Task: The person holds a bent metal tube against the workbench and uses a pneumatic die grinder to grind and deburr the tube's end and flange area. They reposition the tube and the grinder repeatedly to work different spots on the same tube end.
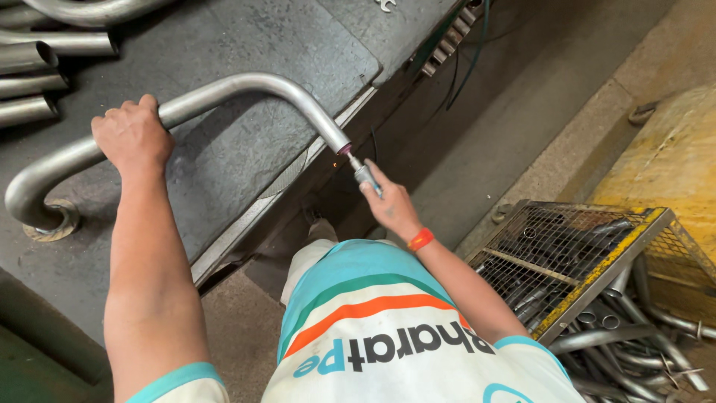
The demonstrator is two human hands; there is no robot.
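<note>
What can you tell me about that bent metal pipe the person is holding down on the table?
The bent pipe is a dull grey metal tube, curved at both ends. It lies across the dark work table, one end curling near a ring on the top, the other overhanging the edge. The left hand grips its middle; the right hand holds a small grinding tool at its open end, with sparks.

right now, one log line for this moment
left hand: grips bent steel pipe on workbench | right hand: holds grinder tool at pipe end | sparks
</note>
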